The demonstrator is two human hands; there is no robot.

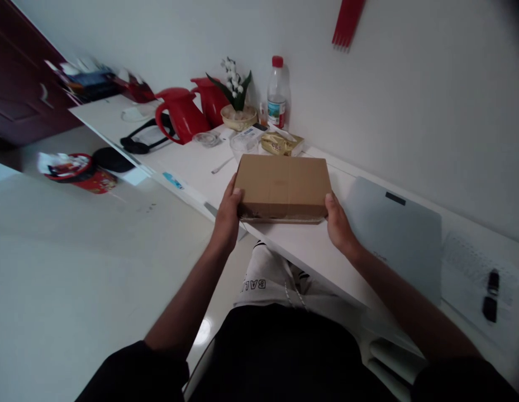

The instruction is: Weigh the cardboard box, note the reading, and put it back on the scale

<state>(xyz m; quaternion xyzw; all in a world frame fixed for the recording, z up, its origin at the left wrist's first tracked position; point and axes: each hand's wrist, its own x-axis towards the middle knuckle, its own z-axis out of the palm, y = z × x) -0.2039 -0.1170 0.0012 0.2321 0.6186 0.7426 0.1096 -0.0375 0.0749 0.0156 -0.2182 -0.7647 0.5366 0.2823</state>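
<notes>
A brown cardboard box is between my two hands, above the front part of the white table. My left hand grips its left end, with the thumb at the front corner. On the opposite end, my right hand holds on the same way, thumb near the front corner. The fingers of both hands are mostly hidden behind the box ends. The box looks closed, with a tape-like seam along its front edge. I cannot tell whether its underside touches the table.
A grey laptop lies right of the box, with a black watch farther right. Behind stand a red-capped bottle, a gold packet, a potted flower and a red jug. A full red bin stands on the floor.
</notes>
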